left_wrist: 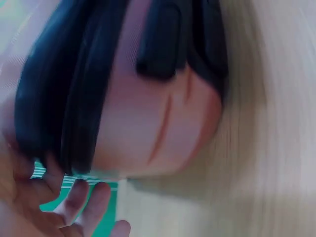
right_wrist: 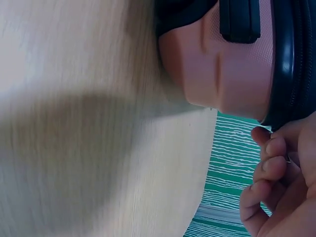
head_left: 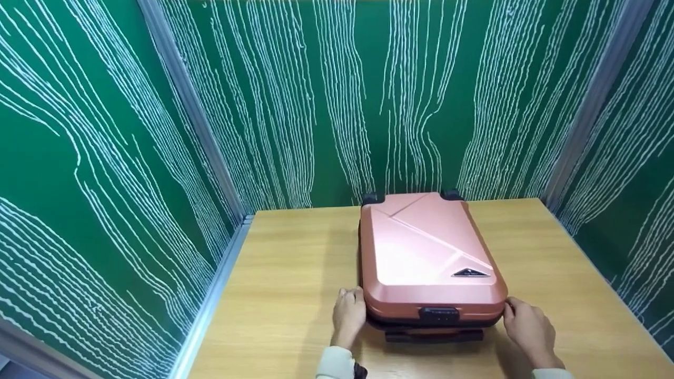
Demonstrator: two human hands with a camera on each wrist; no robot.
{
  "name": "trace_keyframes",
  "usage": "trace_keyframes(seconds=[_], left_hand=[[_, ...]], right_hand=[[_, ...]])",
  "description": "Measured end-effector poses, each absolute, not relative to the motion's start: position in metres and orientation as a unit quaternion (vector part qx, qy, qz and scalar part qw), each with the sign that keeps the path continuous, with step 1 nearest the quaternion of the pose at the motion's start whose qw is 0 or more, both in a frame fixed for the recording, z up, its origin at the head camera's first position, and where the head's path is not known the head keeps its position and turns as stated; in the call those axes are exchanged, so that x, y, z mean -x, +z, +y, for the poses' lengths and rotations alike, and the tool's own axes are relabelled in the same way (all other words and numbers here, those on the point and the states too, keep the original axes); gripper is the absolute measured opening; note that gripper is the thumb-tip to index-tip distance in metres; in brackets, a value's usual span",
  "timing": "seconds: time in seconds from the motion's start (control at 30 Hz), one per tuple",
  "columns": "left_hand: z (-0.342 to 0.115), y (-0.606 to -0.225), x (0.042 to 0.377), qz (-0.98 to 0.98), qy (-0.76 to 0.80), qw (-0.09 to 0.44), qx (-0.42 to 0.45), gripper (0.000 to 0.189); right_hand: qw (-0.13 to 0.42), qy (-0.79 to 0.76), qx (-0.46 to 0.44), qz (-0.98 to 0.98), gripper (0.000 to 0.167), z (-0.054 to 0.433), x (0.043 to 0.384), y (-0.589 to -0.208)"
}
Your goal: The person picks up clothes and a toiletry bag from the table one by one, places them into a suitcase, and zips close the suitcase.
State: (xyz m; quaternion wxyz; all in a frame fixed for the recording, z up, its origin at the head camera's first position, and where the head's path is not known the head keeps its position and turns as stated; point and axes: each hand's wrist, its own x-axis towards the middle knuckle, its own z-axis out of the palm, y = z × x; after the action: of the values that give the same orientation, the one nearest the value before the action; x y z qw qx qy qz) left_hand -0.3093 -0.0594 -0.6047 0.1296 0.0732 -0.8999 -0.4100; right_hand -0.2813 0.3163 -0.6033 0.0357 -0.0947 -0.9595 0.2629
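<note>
A pink hard-shell suitcase point(head_left: 426, 252) lies flat on the wooden table, its wheels toward the back wall and its top handle point(head_left: 434, 336) facing me. My left hand point(head_left: 348, 315) grips the near left corner. In the left wrist view, the fingers point(left_wrist: 94, 207) of that hand curve beneath the black zipper band point(left_wrist: 81, 98). At the near right corner, my right hand point(head_left: 531, 327) holds the edge with curled fingers. The right wrist view has its fingertips point(right_wrist: 274, 148) right at the black zipper band point(right_wrist: 289, 59), where a small shiny bit shows between the fingers.
The light wooden table point(head_left: 289, 263) extends on both sides of the suitcase. Green panels point(head_left: 337, 105) with white wavy lines stand behind and at both sides, joined by grey metal posts point(head_left: 195, 105). A black combination lock point(head_left: 439, 315) sits on the suitcase's near face.
</note>
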Motion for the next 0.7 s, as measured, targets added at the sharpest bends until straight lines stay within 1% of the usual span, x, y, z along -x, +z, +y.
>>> trace_keyframes(seconds=[0.07,0.13,0.17,0.23,0.27,0.3,0.33,0.37,0.4,0.47,0.57,0.6,0.63,0.7], left_hand=[[-0.062,-0.601,0.309,-0.908,-0.380,0.151,-0.091,0.030],[-0.061,-0.597,0.309,-0.898,-0.375,0.207,-0.101,0.024],[-0.060,-0.594,0.310,-0.887,-0.377,0.250,-0.092,0.023],[-0.052,-0.586,0.312,-0.856,-0.381,0.347,-0.038,0.020],[-0.047,-0.581,0.313,-0.842,-0.376,0.388,0.003,0.020],[-0.039,-0.577,0.314,-0.832,-0.364,0.417,0.047,0.021],[-0.030,-0.572,0.315,-0.828,-0.342,0.434,0.095,0.021],[-0.020,-0.568,0.315,-0.834,-0.314,0.434,0.134,0.024],[-0.009,-0.563,0.314,-0.849,-0.276,0.420,0.164,0.029],[0.015,-0.558,0.312,-0.891,-0.192,0.359,0.200,0.046],[0.047,-0.554,0.307,-0.946,-0.051,0.244,0.206,0.087],[0.055,-0.553,0.307,-0.954,-0.013,0.218,0.204,0.097],[0.062,-0.553,0.307,-0.960,0.011,0.199,0.198,0.103],[0.071,-0.554,0.308,-0.963,0.048,0.189,0.186,0.107]], right_hand=[[0.041,0.261,0.096,-0.960,0.037,0.316,0.282,-0.604],[0.054,0.258,0.094,-0.960,0.036,0.316,0.281,-0.605],[0.061,0.255,0.093,-0.960,0.035,0.316,0.281,-0.606],[0.071,0.251,0.094,-0.961,0.034,0.315,0.281,-0.608],[0.072,0.251,0.096,-0.961,0.034,0.314,0.282,-0.608],[0.073,0.250,0.098,-0.961,0.034,0.313,0.283,-0.608],[0.073,0.249,0.100,-0.960,0.034,0.313,0.283,-0.608],[0.072,0.249,0.103,-0.960,0.034,0.312,0.284,-0.607],[0.069,0.250,0.107,-0.960,0.034,0.311,0.285,-0.607],[0.065,0.253,0.115,-0.958,0.034,0.308,0.286,-0.607],[0.065,0.256,0.127,-0.956,0.035,0.304,0.287,-0.607],[0.065,0.257,0.130,-0.955,0.036,0.303,0.288,-0.608],[0.066,0.257,0.132,-0.955,0.036,0.301,0.288,-0.609],[0.070,0.256,0.129,-0.955,0.036,0.300,0.288,-0.611]])
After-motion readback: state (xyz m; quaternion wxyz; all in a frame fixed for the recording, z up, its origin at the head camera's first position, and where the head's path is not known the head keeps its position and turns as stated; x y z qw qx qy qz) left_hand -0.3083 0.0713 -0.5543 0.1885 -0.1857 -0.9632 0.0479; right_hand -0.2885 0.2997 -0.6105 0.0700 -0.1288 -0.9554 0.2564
